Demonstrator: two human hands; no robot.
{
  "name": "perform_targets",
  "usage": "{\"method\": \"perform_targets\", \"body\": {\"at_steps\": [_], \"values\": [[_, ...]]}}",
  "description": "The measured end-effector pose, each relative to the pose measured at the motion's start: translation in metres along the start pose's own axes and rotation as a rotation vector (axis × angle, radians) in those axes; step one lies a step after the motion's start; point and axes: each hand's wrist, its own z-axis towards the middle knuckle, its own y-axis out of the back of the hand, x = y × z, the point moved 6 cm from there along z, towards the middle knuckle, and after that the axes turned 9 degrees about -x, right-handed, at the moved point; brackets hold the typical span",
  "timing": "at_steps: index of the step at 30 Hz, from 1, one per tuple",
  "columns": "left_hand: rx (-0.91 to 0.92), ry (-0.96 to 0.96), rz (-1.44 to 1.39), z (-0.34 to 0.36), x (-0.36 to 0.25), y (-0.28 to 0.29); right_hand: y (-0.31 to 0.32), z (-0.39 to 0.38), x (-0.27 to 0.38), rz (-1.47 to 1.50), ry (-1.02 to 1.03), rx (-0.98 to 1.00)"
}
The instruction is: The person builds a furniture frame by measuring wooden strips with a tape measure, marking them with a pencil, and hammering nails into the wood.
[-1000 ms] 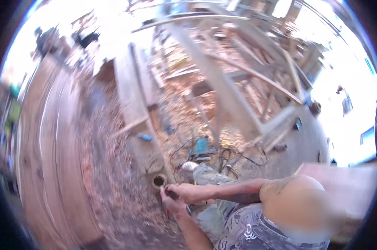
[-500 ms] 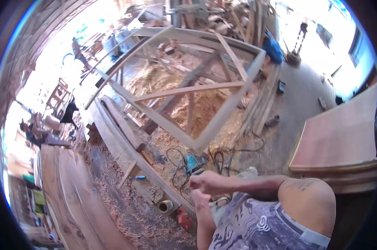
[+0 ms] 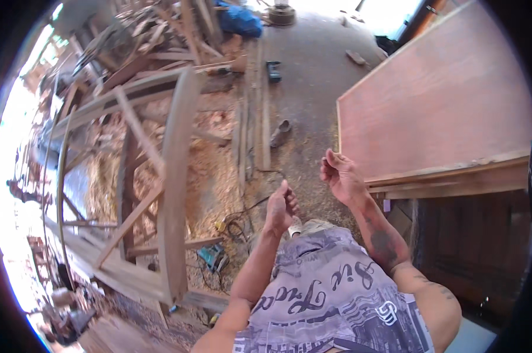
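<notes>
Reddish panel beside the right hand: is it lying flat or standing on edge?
Lying flat: the reddish panel shows its broad face upward, with another wooden layer beneath its near edge.

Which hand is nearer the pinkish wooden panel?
The right hand, appearing beside the pinkish panel; the left hand is farther off, toward the wooden frame.

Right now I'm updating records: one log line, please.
left hand: curled | right hand: curled, near board | held: unclear | floor: shoe, power tool
</notes>
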Motion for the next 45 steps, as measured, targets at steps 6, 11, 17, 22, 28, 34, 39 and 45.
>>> {"method": "perform_targets", "body": {"at_steps": [6, 11, 17, 22, 28, 34, 39, 45], "values": [[0.178, -0.436, 0.332, 0.044, -0.091, -0.139, -0.025, 0.111, 0.014, 0.137, -0.188, -0.113], [0.154, -0.503, 0.085, 0.111, -0.187, -0.196, -0.109, 0.226, 0.046, 0.223, -0.293, 0.110], [0.084, -0.727, 0.272, 0.172, -0.328, -0.252, -0.195, 0.357, 0.082, 0.129, -0.471, 0.011], [0.004, -1.009, 0.416, 0.186, -0.436, -0.307, -0.320, 0.423, 0.096, -0.073, -0.513, 0.077], [-0.310, -1.292, 0.363, 0.220, -0.595, -0.294, -0.447, 0.533, 0.086, -0.320, -0.547, 0.428], [-0.670, -1.303, -0.116, 0.241, -0.743, -0.210, -0.588, 0.680, 0.102, -0.704, -0.455, 0.576], [-1.325, -1.449, 0.032, 0.183, -0.864, -0.124, -0.732, 0.752, 0.095, -0.819, -0.381, 0.668], [-2.092, -1.016, -0.078, 0.152, -0.936, 0.087, -0.904, 0.781, -0.051, -1.155, -0.348, 1.167]]}}
